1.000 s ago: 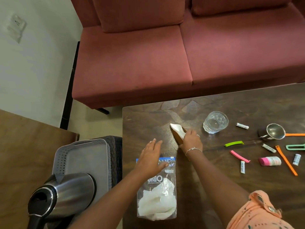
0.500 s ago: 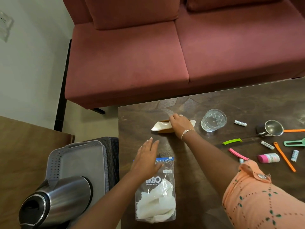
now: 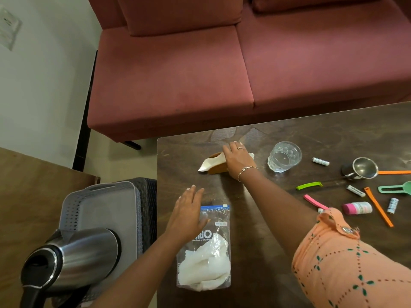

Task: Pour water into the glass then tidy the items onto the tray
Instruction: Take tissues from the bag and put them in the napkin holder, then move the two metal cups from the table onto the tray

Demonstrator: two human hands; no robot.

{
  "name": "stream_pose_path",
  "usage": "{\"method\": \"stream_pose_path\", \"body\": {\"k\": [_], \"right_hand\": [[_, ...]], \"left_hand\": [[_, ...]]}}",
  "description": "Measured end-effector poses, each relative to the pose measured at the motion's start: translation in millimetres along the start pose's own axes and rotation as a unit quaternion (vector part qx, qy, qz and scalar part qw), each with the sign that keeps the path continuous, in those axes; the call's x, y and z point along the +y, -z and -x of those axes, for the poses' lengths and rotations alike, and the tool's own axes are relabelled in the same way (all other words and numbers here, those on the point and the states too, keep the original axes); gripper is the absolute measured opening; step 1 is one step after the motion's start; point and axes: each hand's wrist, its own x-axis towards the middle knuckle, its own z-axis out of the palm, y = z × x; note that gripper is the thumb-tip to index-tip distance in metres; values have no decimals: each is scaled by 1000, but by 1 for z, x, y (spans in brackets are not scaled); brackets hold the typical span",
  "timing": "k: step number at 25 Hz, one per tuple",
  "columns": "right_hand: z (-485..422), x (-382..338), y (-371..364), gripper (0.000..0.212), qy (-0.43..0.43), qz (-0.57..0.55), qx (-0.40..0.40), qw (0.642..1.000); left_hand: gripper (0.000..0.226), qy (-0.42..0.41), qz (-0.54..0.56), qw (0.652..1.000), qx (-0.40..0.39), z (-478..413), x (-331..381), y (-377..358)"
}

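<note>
Steel kettle [image 3: 73, 258] lies on its side on the grey tray [image 3: 104, 210], left of the table [image 3: 255, 230]. Left hand [image 3: 186, 216] rests flat, fingers straight, on the top of a zip bag [image 3: 204, 263] of white sheets. Right hand [image 3: 236, 161] further off, fingers nearly straight, pressing a white cloth over a brown piece [image 3: 210, 164]. Glass [image 3: 284, 156] upright just right of it.

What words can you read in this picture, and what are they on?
"O": big white letter on the bag; the letters before it are partly under the left hand.
Small print below it and the bag's white label: too small to read.
Print on the white tubes, the bottle and the wall paper: too blurred.
</note>
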Motion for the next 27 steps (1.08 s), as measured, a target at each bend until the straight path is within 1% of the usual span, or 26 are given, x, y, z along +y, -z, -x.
{"method": "stream_pose_path", "body": {"k": [3,4,7,10,15,19,23,27], "right_hand": [[34,15,10,70,-35,-26,26,999],[47,23,13,72,-45,-21,33,998],[90,50,21,71,-80,7,35,996],[130,72,26,80,-121,3,38,992],[183,102,23,82,-176,3,56,983],[212,119,21,83,-201,-4,62,978],[236,130,29,83,-188,-18,84,978],[278,141,35,80,-197,-13,93,976]], "left_hand": [[73,15,-32,998,49,12,9,-2],[74,19,-39,997,62,17,14,-2],[80,13,-49,996,76,33,31,-3],[85,0,-60,996,69,45,46,-4],[86,-38,-67,995,60,61,72,-15],[87,-45,-73,995,52,72,88,-33],[87,-28,-41,998,45,93,112,-51],[85,-21,-16,999,41,116,136,-68]]}}
